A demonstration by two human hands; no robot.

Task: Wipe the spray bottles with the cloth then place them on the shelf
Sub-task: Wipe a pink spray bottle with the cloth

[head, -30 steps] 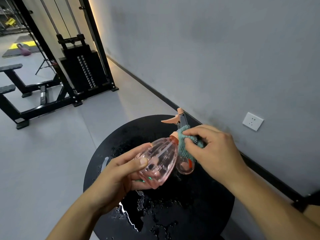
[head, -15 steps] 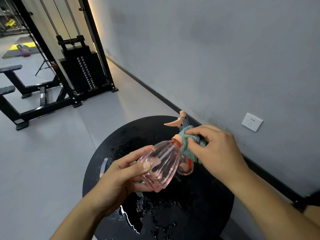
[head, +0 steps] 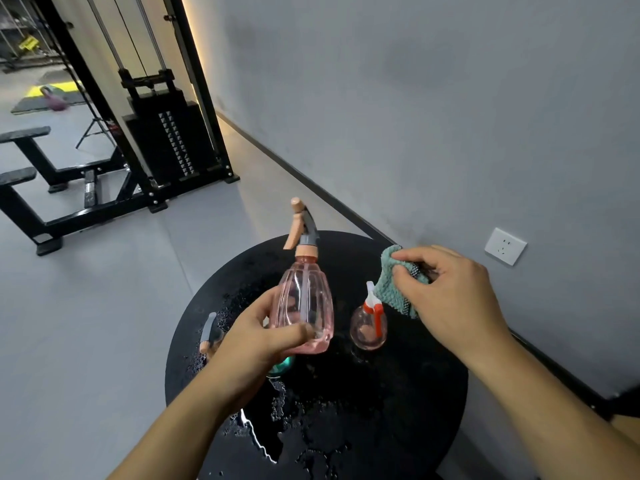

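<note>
My left hand (head: 258,336) grips a clear pink spray bottle (head: 303,303) by its lower body and holds it upright above the round black table (head: 398,410). Its peach trigger head points up and to the left. My right hand (head: 450,299) holds a teal cloth (head: 393,284) bunched in the fingers, a short way right of the bottle and apart from it. A small round pink spray bottle (head: 369,327) with a red and white head stands on the table below the cloth. Another sprayer head (head: 209,332) and a teal bottle (head: 282,366) show partly behind my left hand.
The table top is wet with drops and a puddle (head: 304,420) near its front. A grey wall with a white socket (head: 505,246) runs close along the right. A black cable weight machine (head: 166,140) and benches (head: 24,174) stand on the grey floor at the back left.
The pink bottle has swung from tilted to upright in my left hand. My right hand has pulled the cloth off the bottle's neck and moved right, which uncovers the small bottle.
</note>
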